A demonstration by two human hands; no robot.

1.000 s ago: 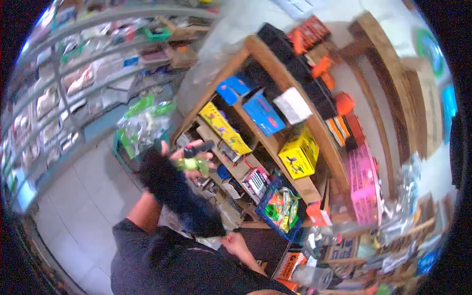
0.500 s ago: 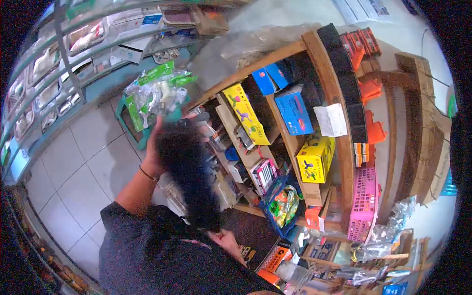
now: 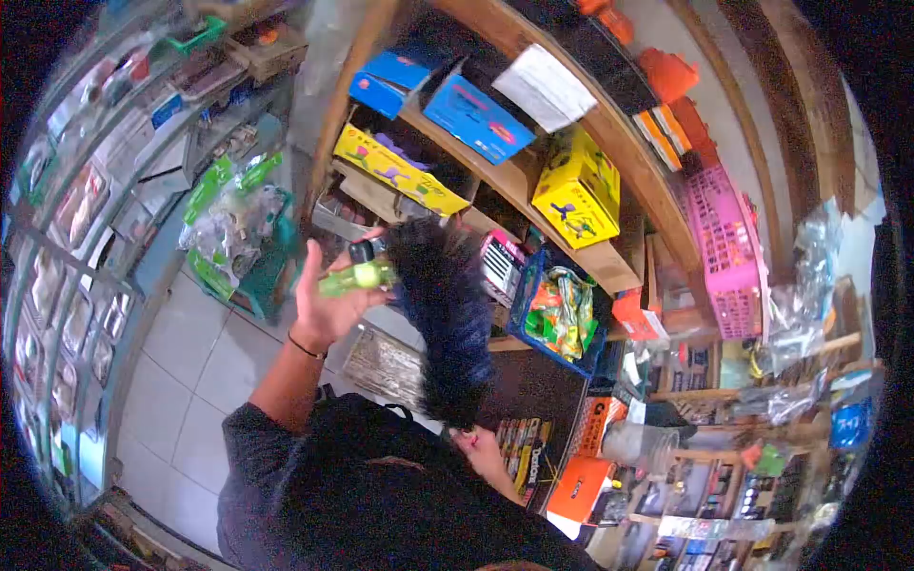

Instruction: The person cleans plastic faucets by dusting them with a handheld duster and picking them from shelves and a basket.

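My left hand (image 3: 328, 300), with a dark band at the wrist, is raised palm up, thumb stretched out. A small lime-green object with a black end (image 3: 365, 274) lies in it, the fingers partly round it; its kind is unclear. Right beside it stands a dark, fluffy duster (image 3: 443, 319), its upper part close to the left fingers. My right hand (image 3: 481, 452) is closed around the lower end of the duster, where the handle is mostly hidden.
Wooden shelves hold blue boxes (image 3: 476, 119), yellow boxes (image 3: 578, 186) and a blue basket (image 3: 557, 354) of packets. A pink basket (image 3: 725, 252) is at the right. Plastic-wrapped parts lie on a green stool (image 3: 257, 295) at left, near a glass display case (image 3: 86, 285).
The view has swung right and down, so the shelves appear further left and higher. The duster has moved right of my left hand, uncovering the lime-green object.
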